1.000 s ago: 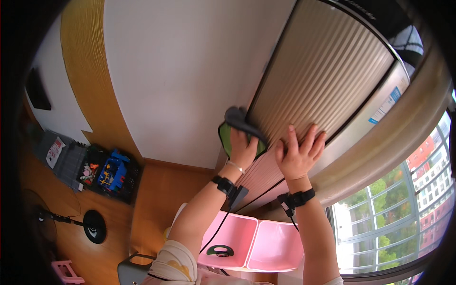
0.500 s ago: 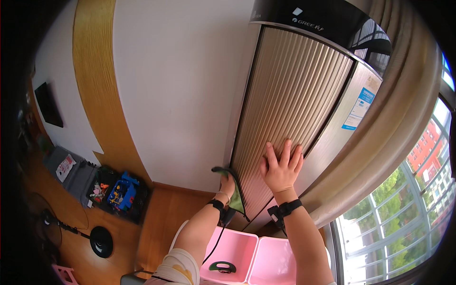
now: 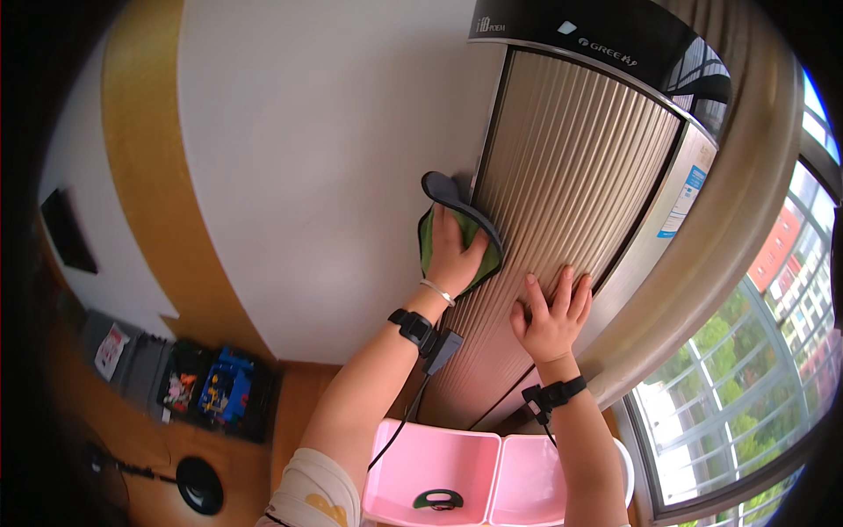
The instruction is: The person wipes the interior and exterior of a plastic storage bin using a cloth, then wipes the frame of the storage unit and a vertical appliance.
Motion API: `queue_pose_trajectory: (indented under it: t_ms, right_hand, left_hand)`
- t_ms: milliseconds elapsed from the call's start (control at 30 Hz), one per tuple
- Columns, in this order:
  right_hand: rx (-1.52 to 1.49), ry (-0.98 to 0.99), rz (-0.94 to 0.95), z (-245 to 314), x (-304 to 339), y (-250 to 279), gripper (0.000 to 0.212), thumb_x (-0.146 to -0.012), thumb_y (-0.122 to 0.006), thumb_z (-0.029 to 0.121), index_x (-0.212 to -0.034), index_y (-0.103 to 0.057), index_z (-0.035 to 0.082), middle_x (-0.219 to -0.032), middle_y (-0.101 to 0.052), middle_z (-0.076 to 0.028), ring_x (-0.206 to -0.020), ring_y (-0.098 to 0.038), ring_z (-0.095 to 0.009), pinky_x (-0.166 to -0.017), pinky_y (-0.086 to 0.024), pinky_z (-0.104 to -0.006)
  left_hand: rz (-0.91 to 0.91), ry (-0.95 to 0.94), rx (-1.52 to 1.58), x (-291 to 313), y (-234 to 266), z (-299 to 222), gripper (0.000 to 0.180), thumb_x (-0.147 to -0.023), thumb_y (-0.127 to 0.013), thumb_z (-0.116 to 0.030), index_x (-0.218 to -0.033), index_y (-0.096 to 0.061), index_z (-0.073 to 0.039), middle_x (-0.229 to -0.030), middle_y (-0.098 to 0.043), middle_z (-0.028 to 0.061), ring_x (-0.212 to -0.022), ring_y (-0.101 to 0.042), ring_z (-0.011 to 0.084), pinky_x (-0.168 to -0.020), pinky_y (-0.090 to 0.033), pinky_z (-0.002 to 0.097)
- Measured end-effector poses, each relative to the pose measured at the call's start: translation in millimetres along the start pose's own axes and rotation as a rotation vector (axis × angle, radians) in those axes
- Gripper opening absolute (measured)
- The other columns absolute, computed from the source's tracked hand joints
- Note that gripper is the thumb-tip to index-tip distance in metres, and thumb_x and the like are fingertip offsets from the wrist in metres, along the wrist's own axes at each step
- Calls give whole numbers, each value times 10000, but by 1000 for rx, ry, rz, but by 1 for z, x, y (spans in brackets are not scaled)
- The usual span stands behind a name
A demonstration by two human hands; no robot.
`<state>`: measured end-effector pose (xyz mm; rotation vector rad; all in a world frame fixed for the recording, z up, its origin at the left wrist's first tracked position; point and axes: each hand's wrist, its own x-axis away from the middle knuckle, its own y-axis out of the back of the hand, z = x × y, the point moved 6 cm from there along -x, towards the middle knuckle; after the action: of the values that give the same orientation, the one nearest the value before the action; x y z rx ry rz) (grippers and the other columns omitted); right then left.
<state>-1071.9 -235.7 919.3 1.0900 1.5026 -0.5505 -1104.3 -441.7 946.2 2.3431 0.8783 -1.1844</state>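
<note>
A tall floor-standing air conditioner with a ribbed, champagne-coloured front and a black top stands in front of me. My left hand presses a green cleaning cloth with dark grey edging and backing against the unit's left edge. Its fingers reach into the folded cloth, so their tips are partly hidden. Lower down on the right, my right hand rests on the ribbed panel, fingers spread and holding nothing. Each wrist carries a black strapped device with a cable.
Below my arms sits a pink two-part basin with a dark green oval object inside. Beige curtain and a barred window flank the right side. A black round-based stand and toy-filled bins are on the floor at left.
My left hand has carried the cloth upward along the air conditioner's left edge. The right hand stays on the panel. The whole view has shifted slightly.
</note>
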Motion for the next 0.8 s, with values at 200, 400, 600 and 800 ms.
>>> queue_pose_trajectory:
  t_ms: [200,400,600,800]
  right_hand:
    - [35,-111,38,23,16,-11,515,-754,-656,310,-1246,-579,177,-1446,-306,-295,-1329,-235,-539,-1054,-230,-625]
    - [70,-334,10,44,2,-23,510,-746,-687,266,-1225,-563,143,-1449,-246,-330,-1328,-180,-575,-1061,-195,-642]
    - [367,-203,161,61,2,-51,450,-744,-683,348,-1162,-626,191,-1404,-360,-226,-1292,-219,-590,-1009,-245,-682]
    - [402,-198,158,59,7,-55,456,-734,-681,361,-1157,-624,201,-1402,-352,-231,-1294,-216,-591,-1013,-226,-706]
  left_hand:
    - [84,219,125,83,-8,115,785,-739,-689,-217,-1379,-320,49,-1387,-349,262,-1293,-315,432,-1098,-249,468]
    - [228,426,253,103,-21,176,527,-761,-664,-225,-1217,-523,-2,-1266,-482,238,-1182,-411,433,-1024,-322,480]
    - [163,-65,315,-82,-20,45,537,-696,-727,-315,-1117,-587,-13,-1212,-524,257,-1122,-469,430,-1006,-374,462]
    - [271,-16,606,-184,-27,18,777,-734,-724,-373,-1325,-417,28,-1339,-418,288,-1219,-442,418,-1046,-371,426]
